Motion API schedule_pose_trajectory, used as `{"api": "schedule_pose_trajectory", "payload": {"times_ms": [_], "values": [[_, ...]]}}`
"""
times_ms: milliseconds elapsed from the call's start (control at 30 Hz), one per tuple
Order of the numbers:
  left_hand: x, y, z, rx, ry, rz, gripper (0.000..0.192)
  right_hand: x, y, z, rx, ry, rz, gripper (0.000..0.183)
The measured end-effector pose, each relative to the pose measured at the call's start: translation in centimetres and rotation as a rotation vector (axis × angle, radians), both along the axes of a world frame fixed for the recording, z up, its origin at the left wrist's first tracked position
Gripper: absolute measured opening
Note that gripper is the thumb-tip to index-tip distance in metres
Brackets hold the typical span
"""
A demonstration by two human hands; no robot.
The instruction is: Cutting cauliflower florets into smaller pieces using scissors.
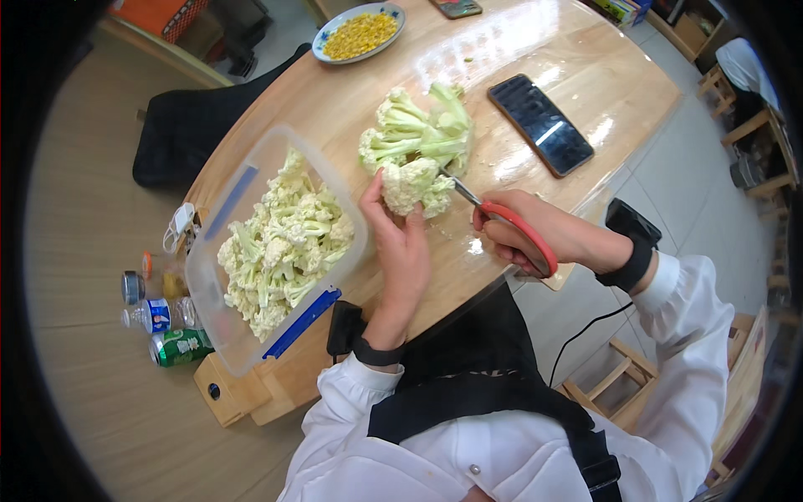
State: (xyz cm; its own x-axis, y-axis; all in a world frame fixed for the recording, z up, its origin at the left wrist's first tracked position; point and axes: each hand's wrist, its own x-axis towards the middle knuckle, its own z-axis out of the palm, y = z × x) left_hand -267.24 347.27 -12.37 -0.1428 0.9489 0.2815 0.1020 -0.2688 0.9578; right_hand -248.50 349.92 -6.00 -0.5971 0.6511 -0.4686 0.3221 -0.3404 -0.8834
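My left hand (401, 245) grips a cauliflower floret (414, 188) at the near side of a larger piece of cauliflower (433, 135) on the table. In my right hand (527, 229) are red-handled scissors (517, 223). Their metal blades reach in between the floret and the larger piece, touching the stems; the tips are hidden there. To the left of my left hand stands a clear plastic container (354, 207) with blue clips, and many cut cauliflower florets (282, 245) lie heaped inside it.
A smartphone (541, 124) lies right of the cauliflower. At the far edge are a plate of corn kernels (361, 36) and another phone (457, 7). A green can (180, 347), a plastic bottle (160, 315) and a jar (147, 285) stand beyond the container. Small scraps dot the wooden table (464, 263).
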Motion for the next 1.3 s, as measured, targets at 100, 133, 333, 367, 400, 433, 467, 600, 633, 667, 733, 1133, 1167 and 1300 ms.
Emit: {"api": "schedule_pose_trajectory", "payload": {"times_ms": [100, 133, 333, 367, 400, 433, 467, 600, 633, 667, 733, 1133, 1167, 1300], "values": [[2.4, -0.5, -1.1, 0.076, 0.356, -0.026, 0.048, 1.5, 0.1, -6.4, 0.527, 0.153, 0.181, 0.017], [2.1, -0.4, -1.0, -0.025, 0.571, 0.111, 0.050, 1.0, -0.2, -5.4, -0.116, 0.300, 0.034, 0.019], [-3.6, 0.2, -3.1, -0.018, 0.056, 0.224, 0.050, -0.6, 0.6, -5.0, -0.114, 0.238, -0.053, 0.018], [-2.2, -0.4, -1.5, -0.008, -0.073, 0.142, 0.049, 0.4, 0.0, -5.4, -0.097, 0.227, -0.091, 0.018], [-1.3, -0.2, -0.5, -0.002, -0.193, 0.074, 0.048, 1.3, -0.3, -5.9, 0.023, 0.211, -0.124, 0.018], [-1.0, 0.3, -0.3, 0.002, -0.189, 0.065, 0.048, 1.7, -0.6, -6.5, 0.134, 0.200, -0.142, 0.019], [-1.1, 0.5, -0.7, -0.079, -0.361, 0.052, 0.046, 1.7, -0.9, -6.4, 0.127, 0.209, -0.125, 0.019], [-3.8, -0.5, -0.8, -0.261, -0.993, -0.492, 0.041, 1.9, -2.1, -7.8, 0.134, 0.491, -0.177, 0.020], [-2.3, -0.9, 0.8, -0.375, -1.233, -0.409, 0.044, 3.0, -3.7, -6.5, 0.524, 0.325, -0.185, 0.021], [-0.1, -0.9, 2.2, -0.339, -1.238, -0.438, 0.045, 1.9, -3.6, -7.6, 0.627, 0.492, -0.384, 0.025], [0.6, -1.0, 2.3, -0.367, -1.192, -0.644, 0.047, 5.0, -5.1, -5.1, 0.070, 0.342, -0.336, 0.025], [0.0, -4.4, 5.6, -0.282, -0.670, -0.345, 0.060, 0.5, -6.6, -1.8, 0.206, 0.317, -0.609, 0.028], [0.0, -4.3, 5.5, -0.258, -0.634, -0.337, 0.062, 0.1, -6.5, -1.4, 0.236, 0.351, -0.624, 0.028], [0.0, -4.2, 5.4, -0.262, -0.556, -0.358, 0.065, -0.9, -5.6, 0.2, 0.266, 0.377, -0.577, 0.032]]}}
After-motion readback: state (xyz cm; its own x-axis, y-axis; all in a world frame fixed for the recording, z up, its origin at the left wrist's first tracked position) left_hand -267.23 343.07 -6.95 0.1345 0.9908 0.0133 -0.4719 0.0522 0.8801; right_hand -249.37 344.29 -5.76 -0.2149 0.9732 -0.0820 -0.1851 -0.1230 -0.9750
